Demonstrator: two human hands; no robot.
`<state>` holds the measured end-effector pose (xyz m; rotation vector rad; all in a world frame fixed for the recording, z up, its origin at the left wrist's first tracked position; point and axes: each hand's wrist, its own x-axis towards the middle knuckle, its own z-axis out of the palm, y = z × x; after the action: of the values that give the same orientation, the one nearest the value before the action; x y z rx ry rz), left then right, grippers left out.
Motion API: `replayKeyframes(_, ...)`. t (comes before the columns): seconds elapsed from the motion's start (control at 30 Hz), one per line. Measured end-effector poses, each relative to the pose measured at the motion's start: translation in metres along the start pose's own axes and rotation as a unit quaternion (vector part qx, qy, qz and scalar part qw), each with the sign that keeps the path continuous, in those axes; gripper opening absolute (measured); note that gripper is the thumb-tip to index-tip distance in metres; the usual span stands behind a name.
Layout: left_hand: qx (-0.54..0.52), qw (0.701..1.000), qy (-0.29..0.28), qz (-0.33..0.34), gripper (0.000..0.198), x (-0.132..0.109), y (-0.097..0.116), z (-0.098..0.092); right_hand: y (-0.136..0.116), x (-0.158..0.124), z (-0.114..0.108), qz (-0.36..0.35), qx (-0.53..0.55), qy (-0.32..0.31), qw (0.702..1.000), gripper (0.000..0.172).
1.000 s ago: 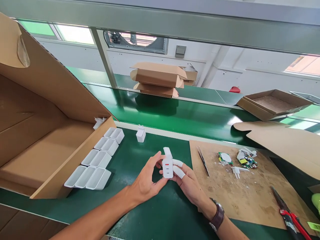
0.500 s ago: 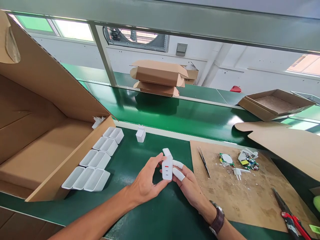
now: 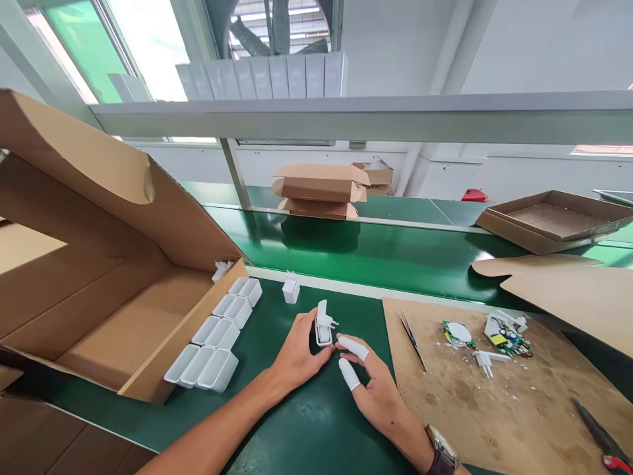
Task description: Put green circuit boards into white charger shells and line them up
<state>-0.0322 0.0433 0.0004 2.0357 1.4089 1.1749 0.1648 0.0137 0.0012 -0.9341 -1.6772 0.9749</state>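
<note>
My left hand (image 3: pixel 297 353) is closed around a white charger housing (image 3: pixel 324 335), held low over the green bench. Its open end faces me, and a white piece with plug prongs (image 3: pixel 325 321) sits at that opening. Just right of the housing is my right hand (image 3: pixel 378 392), fingers apart with nothing between them. White finger cots (image 3: pixel 349 374) cover two of its fingertips. Beyond my hands stands another white charger (image 3: pixel 291 288). To the left, several white open-topped shells (image 3: pixel 217 369) are lined up along a carton.
The large open carton (image 3: pixel 163 323) fills the left side. On the right, a cardboard sheet (image 3: pixel 445 409) carries tweezers (image 3: pixel 411 340), circuit boards (image 3: pixel 509 335), a loose plug piece (image 3: pixel 487 359) and red-handled scissors (image 3: pixel 601 429). Flat cartons (image 3: pixel 321 183) lie beyond the green bench strip.
The charger housing has turned from its port face to its open end. My right hand has let go of it and drawn slightly away. The camera view has tilted up.
</note>
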Motion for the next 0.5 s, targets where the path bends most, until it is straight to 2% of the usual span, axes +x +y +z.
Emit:
replayKeyframes(0.1,0.064,0.997,0.049,0.004,0.055,0.008,-0.009,-0.002,0.005,-0.003,-0.002,-0.026,-0.071,-0.008,0.997,0.035)
replayKeyframes(0.23,0.176,0.976,0.127,0.020,0.039,0.016,-0.015,-0.008,0.006,-0.007,-0.005,-0.075,-0.146,-0.022,0.986,0.039)
replayKeyframes(0.33,0.180,0.970,0.161,-0.009,0.032,0.024,-0.018,-0.012,0.003,-0.008,-0.006,-0.117,-0.173,-0.026,0.978,0.041)
replayKeyframes(0.4,0.128,0.975,0.174,-0.052,0.048,0.034,-0.021,-0.016,0.000,-0.008,-0.007,-0.141,-0.186,-0.025,0.972,0.040)
replayKeyframes(0.5,0.033,0.977,0.163,-0.135,0.091,0.051,-0.029,-0.025,0.000,-0.007,-0.007,-0.163,-0.205,-0.027,0.965,0.041)
